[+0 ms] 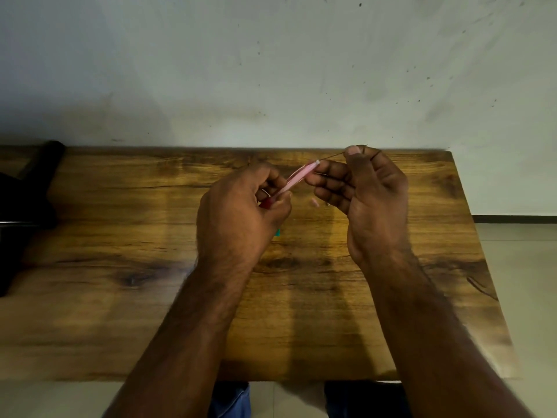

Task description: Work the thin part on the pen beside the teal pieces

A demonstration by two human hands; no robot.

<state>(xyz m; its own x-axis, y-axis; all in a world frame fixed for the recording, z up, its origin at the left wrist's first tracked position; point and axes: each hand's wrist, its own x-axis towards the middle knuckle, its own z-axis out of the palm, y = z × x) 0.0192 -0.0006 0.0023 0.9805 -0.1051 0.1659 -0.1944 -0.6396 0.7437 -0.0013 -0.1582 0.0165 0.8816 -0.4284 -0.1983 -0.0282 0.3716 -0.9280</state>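
Stood against a wall (271, 70): a table (120, 267), its far edge touching it. Held above the table's far middle: left hand (238, 212) and right hand (370, 194), side by side, near each other. Bridged between them: a thin tube (297, 176), nearer end gripped in the left, farther end at the right fingertips. Pinched in the right, beyond the tube: a fine wire (331, 156). Lay on the table between the hands: a small bead (314, 202). Sat at far left: a dark object (27, 191).

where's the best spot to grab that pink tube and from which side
Grip the pink tube at its bare middle, coming from above. It slants up to the right, its lower end is in the left hand, and its tip meets the thread pinched by the right hand.
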